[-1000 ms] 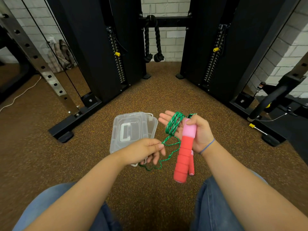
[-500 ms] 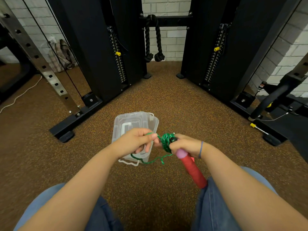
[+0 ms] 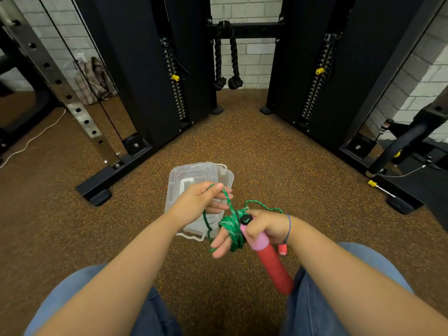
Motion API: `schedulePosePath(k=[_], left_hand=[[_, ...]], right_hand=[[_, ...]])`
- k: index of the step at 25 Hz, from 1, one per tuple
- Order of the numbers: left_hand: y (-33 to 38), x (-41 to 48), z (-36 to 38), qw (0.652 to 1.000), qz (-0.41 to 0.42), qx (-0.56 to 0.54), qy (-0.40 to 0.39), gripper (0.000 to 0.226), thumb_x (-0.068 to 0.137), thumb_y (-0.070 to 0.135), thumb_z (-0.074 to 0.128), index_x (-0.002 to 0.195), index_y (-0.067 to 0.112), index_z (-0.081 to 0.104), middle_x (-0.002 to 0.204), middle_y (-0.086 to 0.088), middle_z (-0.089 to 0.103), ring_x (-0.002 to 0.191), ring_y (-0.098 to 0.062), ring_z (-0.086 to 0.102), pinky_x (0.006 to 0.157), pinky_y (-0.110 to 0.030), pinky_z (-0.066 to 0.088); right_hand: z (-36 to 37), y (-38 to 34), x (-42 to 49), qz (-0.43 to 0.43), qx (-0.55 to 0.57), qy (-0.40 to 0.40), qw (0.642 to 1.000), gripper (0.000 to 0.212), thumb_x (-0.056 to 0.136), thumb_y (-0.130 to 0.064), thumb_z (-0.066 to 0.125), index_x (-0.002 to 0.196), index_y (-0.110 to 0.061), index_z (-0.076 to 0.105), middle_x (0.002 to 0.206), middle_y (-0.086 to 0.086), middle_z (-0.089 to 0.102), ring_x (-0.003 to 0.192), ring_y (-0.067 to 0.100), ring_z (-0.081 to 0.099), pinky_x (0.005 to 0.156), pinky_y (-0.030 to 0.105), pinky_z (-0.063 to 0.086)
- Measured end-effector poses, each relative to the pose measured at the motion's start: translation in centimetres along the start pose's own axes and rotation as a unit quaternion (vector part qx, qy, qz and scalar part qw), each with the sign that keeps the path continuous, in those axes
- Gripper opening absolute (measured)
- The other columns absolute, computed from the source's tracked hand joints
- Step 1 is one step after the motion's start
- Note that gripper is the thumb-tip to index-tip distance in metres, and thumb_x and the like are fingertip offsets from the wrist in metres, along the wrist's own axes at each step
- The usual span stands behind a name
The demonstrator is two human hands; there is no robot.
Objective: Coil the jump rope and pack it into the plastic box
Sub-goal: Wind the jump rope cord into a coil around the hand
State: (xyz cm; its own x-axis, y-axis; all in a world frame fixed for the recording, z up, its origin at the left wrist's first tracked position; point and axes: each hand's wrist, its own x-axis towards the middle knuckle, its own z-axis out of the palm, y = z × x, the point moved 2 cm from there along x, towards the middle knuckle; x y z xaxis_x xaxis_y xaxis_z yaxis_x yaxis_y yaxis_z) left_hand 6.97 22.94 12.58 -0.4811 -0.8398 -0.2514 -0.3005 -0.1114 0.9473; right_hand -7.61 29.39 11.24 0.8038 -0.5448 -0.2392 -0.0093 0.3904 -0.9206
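1. The left grip [image 3: 203, 200] pinches a strand of the green rope [image 3: 231, 225] between thumb and fingertips, held up over the box [image 3: 213, 169].
2. The right grip [image 3: 264, 226] clamps the pink top of the red handle [image 3: 274, 267] under its curled thumb. Its fingers [image 3: 219, 243] stretch out straight, down and to the left, and the rope is wound round them in a thick bundle.
3. From that bundle we see one strand climb to the left grip. A slack loop hangs below that grip in front of the box, and another loose loop arcs above the right knuckles.
4. The handle slants down toward the right thigh, and its lower end lies against the jeans [image 3: 315, 299]. The end of a second handle [image 3: 282, 249] peeps out just under the right wrist, with the rest hidden.
5. The box is clear plastic and sits on the floor [image 3: 242, 146] beyond the hands, partly behind the left grip. We see a white carry bar on its top, but we cannot tell whether the lid is latched.
6. The rope is all in the two grips, above and just in front of the box.
7. A blue band [image 3: 288, 229] circles the right wrist.
8. The floor is brown and speckled. Two black columns [image 3: 145, 69] with yellow pins stand on it, with a knotted black pull-rope [image 3: 228, 57] hanging between them.
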Motion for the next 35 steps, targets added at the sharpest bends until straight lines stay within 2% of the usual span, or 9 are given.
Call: schedulePosePath(k=[3,5,7,9,13,17,22,27,35], left_hand=[[-0.6,0.1,1.0,0.997,-0.010,0.025,-0.077,0.031,0.099,0.018,0.034,0.118,0.012,0.058,0.108,0.002,0.064,0.084,0.000,0.063,0.073,-0.014,0.052],[-0.5,-0.2,2.1,0.990,-0.001,0.026,-0.139,0.031,0.100,0.010,0.029,0.113,0.011,0.057,0.098,0.013,0.063,0.081,0.002,0.060,0.070,-0.017,0.050],[-0.7,-0.4,3.1,0.988,-0.032,0.021,-0.152,0.034,0.100,0.007,0.027,0.130,0.012,0.043,0.119,0.008,0.054,0.098,-0.013,0.062,0.070,-0.014,0.053],[-0.9,-0.6,3.8,0.981,-0.058,0.004,-0.185,0.039,0.100,0.009,0.029,0.137,0.016,0.031,0.133,0.006,0.044,0.109,-0.025,0.059,0.078,-0.018,0.055],[-1.3,-0.7,3.5,0.970,-0.052,0.012,-0.235,0.030,0.100,0.017,0.031,0.119,0.039,0.040,0.126,0.015,0.053,0.094,-0.008,0.068,0.090,-0.048,0.046],[-0.8,-0.9,3.0,0.970,-0.060,0.000,-0.234,0.029,0.100,0.017,0.031,0.124,0.029,0.040,0.128,0.006,0.054,0.090,-0.007,0.068,0.070,-0.023,0.055],[-0.4,-1.0,2.5,0.968,-0.078,-0.005,-0.237,0.025,0.099,0.011,0.031,0.119,0.015,0.047,0.116,-0.005,0.060,0.084,-0.006,0.070,0.074,-0.021,0.056],[0.3,-1.6,1.7,0.961,-0.088,0.008,-0.261,0.023,0.098,0.010,0.034,0.111,0.016,0.053,0.102,0.003,0.069,0.084,-0.007,0.070,0.066,-0.019,0.055],[2.0,-2.2,0.4,0.972,-0.068,-0.027,-0.223,0.026,0.097,0.017,0.037,0.106,0.017,0.061,0.097,0.003,0.075,0.082,-0.016,0.072,0.041,-0.015,0.047]], right_hand=[[-0.3,-1.2,-0.7,-0.094,0.117,-0.004,0.989,0.057,0.046,-0.021,0.065,0.101,-0.005,0.072,0.094,0.010,0.075,0.093,0.020,0.069,0.090,0.028,0.051],[-0.7,-2.2,-1.1,-0.167,0.230,-0.012,0.959,0.064,0.056,-0.014,0.062,0.118,0.003,0.061,0.107,0.021,0.070,0.107,0.030,0.064,0.095,0.033,0.049],[-1.4,-2.8,-1.2,-0.232,0.336,-0.031,0.912,0.072,0.065,-0.003,0.050,0.135,0.011,0.038,0.127,0.032,0.055,0.124,0.039,0.050,0.104,0.041,0.041],[-2.4,-2.8,-1.2,-0.250,0.369,0.006,0.895,0.078,0.063,-0.004,0.048,0.139,0.008,0.033,0.136,0.030,0.047,0.131,0.038,0.043,0.112,0.042,0.033],[-3.5,-2.4,-1.3,-0.265,0.348,0.079,0.896,0.089,0.052,-0.012,0.056,0.139,0.001,0.038,0.145,0.023,0.040,0.138,0.032,0.034,0.115,0.039,0.026],[-4.0,-2.4,-1.4,-0.271,0.343,0.128,0.890,0.096,0.047,-0.010,0.064,0.139,0.002,0.038,0.146,0.024,0.037,0.137,0.032,0.036,0.114,0.040,0.026],[-4.7,-2.6,-1.8,-0.288,0.340,0.169,0.879,0.094,0.045,-0.007,0.068,0.133,0.005,0.039,0.141,0.025,0.043,0.130,0.033,0.046,0.108,0.040,0.036],[-6.0,-2.3,-2.3,-0.281,0.354,0.233,0.861,0.098,0.033,-0.004,0.073,0.126,0.009,0.044,0.135,0.028,0.049,0.126,0.035,0.049,0.103,0.042,0.042],[-5.8,-0.8,-1.8,-0.091,0.125,0.322,0.934,0.079,0.056,0.003,0.040,0.134,0.002,0.041,0.137,0.022,0.049,0.118,0.027,0.054,0.090,0.024,0.050]])
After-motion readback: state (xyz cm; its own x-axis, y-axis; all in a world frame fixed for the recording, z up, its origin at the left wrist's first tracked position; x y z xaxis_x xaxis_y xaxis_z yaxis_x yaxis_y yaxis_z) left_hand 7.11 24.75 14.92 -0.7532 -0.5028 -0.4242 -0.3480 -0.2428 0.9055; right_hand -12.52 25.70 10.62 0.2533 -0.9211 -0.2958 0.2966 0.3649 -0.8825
